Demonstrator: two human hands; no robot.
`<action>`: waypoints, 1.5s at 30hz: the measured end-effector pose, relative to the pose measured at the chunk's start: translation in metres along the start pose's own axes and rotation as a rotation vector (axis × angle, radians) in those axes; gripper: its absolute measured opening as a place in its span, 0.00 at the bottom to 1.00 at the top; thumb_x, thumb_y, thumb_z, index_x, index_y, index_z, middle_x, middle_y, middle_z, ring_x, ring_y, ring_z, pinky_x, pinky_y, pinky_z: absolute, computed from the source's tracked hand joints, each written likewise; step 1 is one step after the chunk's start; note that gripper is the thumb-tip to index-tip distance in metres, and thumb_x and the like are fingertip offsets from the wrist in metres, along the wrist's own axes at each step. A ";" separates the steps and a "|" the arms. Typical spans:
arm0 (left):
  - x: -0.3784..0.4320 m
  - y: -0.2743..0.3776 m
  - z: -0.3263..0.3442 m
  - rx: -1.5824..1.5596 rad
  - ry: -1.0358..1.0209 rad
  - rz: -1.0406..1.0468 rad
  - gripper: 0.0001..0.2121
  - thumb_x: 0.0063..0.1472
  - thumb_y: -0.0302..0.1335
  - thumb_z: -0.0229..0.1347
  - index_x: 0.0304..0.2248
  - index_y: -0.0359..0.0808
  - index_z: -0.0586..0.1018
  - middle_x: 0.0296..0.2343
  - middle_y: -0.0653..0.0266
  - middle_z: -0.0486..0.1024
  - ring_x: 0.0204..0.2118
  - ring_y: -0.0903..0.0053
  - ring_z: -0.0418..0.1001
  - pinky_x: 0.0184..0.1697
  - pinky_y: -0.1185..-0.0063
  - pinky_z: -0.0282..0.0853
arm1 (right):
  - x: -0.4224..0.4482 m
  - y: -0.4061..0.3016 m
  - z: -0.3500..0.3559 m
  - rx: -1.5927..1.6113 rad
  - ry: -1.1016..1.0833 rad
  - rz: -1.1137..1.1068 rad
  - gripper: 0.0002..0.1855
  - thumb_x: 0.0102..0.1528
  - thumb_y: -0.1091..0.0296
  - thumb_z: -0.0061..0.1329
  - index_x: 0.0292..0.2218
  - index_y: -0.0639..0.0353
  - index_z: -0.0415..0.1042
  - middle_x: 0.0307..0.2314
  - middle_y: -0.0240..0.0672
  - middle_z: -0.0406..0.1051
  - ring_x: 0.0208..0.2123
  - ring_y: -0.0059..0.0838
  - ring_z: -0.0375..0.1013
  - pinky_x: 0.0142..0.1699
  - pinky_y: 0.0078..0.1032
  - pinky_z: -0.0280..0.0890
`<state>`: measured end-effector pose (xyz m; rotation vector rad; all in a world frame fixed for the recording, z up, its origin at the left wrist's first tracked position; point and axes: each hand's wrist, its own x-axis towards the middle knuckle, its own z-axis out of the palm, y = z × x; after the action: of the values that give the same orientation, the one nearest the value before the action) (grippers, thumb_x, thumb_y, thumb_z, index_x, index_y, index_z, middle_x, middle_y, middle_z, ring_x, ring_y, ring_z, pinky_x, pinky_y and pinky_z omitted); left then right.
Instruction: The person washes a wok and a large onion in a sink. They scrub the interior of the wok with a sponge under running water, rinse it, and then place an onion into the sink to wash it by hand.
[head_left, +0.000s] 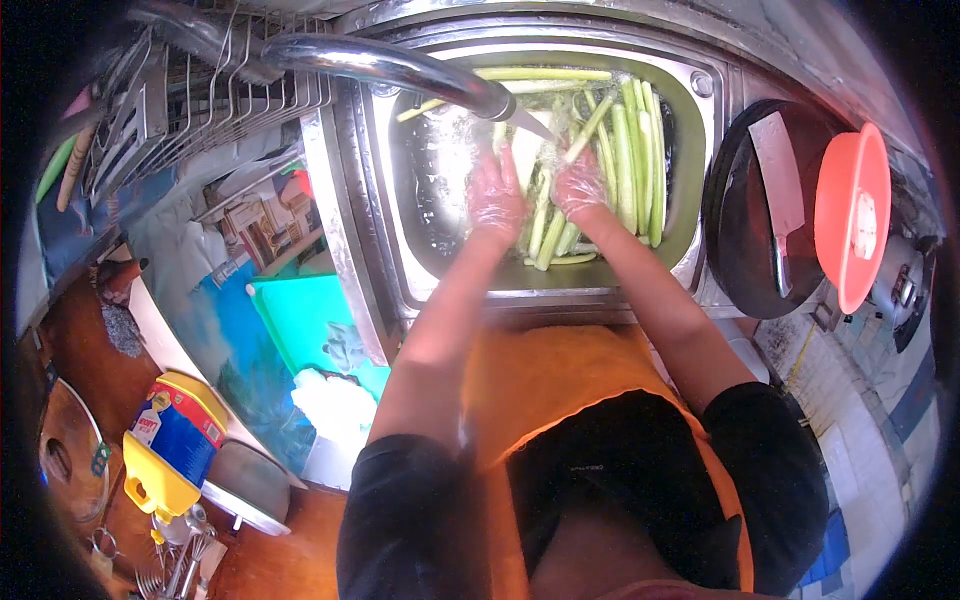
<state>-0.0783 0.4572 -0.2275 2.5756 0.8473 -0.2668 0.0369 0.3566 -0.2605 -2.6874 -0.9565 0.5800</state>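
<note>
Both my hands are inside a steel sink basin (679, 247) and wear clear plastic gloves. My right hand (581, 186) is closed around the lower end of a pale green vegetable stalk (590, 133). A faucet spout (495, 97) pours water just beside that hand. To its left, my left hand (496, 193) reaches forward in splashing water, palm down. Its fingertips are blurred near pale stalk pieces, so I cannot tell whether they grip one. Several long green stalks (645, 165) lie side by side along the right of the basin. Shorter pieces (550, 240) lie between and below my hands.
Right of the sink, a cleaver (778, 172) lies on a dark round board (731, 247). A coral plastic bowl (840, 217) tilts beside it. At left are a wire dish rack (247, 97), a turquoise container (300, 307) and a yellow jug (154, 465). An orange apron (555, 375) covers my front.
</note>
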 end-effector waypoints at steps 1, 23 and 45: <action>0.001 -0.001 0.001 0.003 -0.005 0.003 0.47 0.41 0.35 0.63 0.57 0.38 0.47 0.55 0.47 0.46 0.55 0.50 0.51 0.53 0.66 0.55 | 0.003 0.003 0.010 -0.139 0.110 -0.112 0.25 0.56 0.67 0.31 0.55 0.59 0.52 0.52 0.49 0.53 0.52 0.47 0.58 0.53 0.35 0.59; 0.022 -0.028 0.003 -0.445 0.060 -0.056 0.26 0.46 0.23 0.56 0.47 0.32 0.66 0.30 0.50 0.70 0.35 0.59 0.69 0.42 0.70 0.64 | 0.005 -0.029 -0.017 0.300 -0.128 0.128 0.23 0.56 0.60 0.34 0.51 0.57 0.57 0.50 0.48 0.56 0.47 0.46 0.62 0.53 0.35 0.58; 0.010 -0.016 -0.008 -1.014 -0.136 -0.061 0.24 0.51 0.23 0.52 0.50 0.36 0.64 0.43 0.46 0.67 0.45 0.57 0.67 0.47 0.70 0.62 | 0.001 -0.018 -0.044 1.217 -0.365 0.353 0.25 0.50 0.53 0.49 0.42 0.65 0.64 0.33 0.42 0.69 0.35 0.33 0.69 0.43 0.29 0.64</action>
<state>-0.0792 0.4778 -0.2282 1.5707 0.7402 -0.0044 0.0467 0.3671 -0.2153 -1.6290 -0.0365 1.2343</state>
